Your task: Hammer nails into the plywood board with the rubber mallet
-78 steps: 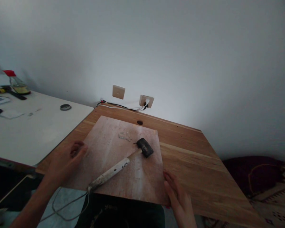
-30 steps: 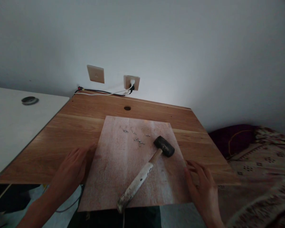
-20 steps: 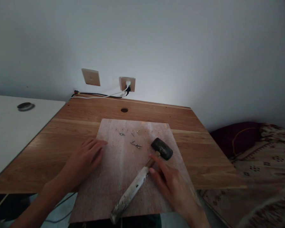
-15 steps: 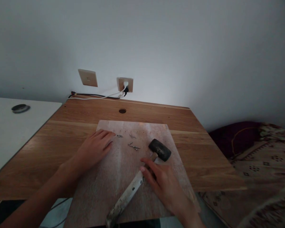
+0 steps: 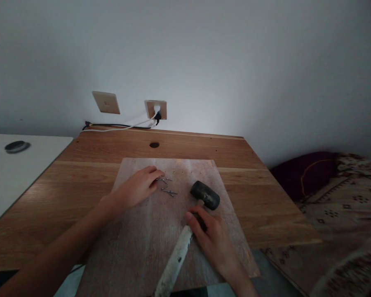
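Observation:
My right hand (image 5: 214, 237) is closed around the handle of a rubber mallet (image 5: 205, 194), just below its black head. The mallet lies slanted over a worn wooden board (image 5: 142, 243), its whitish, scuffed handle running toward the near edge. On the board's far half, my left hand (image 5: 140, 185) rests palm down, fingers stretched out and slightly bent, with nothing visible in its grasp. Its fingertips are at the edge of a loose group of small metal nails (image 5: 163, 180), partly covering them. More nails (image 5: 170, 192) lie just nearer to me. Small dark holes or marks dot the board's far end.
The board sits on a wooden desk (image 5: 259, 198) against a white wall. Plugs and cables run from a wall socket (image 5: 157, 109). At left stands a white surface (image 5: 43, 165) with a round dark object (image 5: 17, 146). Patterned fabric (image 5: 336, 214) lies at right.
My left hand has slid right across the board, and the nails by its fingers now lie closer to the others. My right hand has tightened around the mallet handle, which has swung slightly.

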A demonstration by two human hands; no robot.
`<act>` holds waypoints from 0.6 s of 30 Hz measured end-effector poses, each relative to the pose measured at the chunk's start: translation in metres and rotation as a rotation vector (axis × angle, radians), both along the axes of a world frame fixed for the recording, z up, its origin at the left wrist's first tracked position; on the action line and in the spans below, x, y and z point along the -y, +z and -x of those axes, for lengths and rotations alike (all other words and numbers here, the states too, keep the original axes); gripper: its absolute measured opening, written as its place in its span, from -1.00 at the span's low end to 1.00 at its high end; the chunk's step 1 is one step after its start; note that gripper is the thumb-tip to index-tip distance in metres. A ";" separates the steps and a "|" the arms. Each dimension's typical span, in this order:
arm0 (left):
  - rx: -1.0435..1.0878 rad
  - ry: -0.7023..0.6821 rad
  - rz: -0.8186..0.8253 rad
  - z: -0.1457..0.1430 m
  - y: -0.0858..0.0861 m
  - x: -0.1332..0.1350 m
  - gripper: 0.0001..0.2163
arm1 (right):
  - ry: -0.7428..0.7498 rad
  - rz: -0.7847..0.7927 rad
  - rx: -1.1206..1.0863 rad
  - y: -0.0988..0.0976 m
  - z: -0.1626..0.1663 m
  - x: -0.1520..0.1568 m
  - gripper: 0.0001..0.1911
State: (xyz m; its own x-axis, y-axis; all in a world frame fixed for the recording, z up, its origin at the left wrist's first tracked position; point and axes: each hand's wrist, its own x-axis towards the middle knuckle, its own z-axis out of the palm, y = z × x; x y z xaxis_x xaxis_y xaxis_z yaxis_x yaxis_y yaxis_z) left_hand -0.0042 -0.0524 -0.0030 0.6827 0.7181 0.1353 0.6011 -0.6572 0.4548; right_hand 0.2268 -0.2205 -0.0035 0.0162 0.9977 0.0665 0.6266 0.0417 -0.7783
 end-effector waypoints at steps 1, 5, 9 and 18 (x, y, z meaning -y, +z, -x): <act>0.011 -0.006 0.005 0.000 -0.001 0.001 -0.72 | -0.017 -0.002 -0.034 -0.001 -0.001 0.000 -0.63; 0.062 -0.040 0.033 -0.003 -0.002 0.008 -0.70 | -0.070 -0.011 -0.131 -0.003 -0.002 0.002 -0.63; 0.064 -0.072 0.069 -0.014 0.002 0.015 -0.73 | -0.103 -0.009 -0.162 -0.004 -0.004 0.004 -0.64; 0.052 -0.064 0.015 -0.011 0.004 0.010 -0.80 | -0.135 -0.009 -0.178 -0.002 -0.002 0.005 -0.65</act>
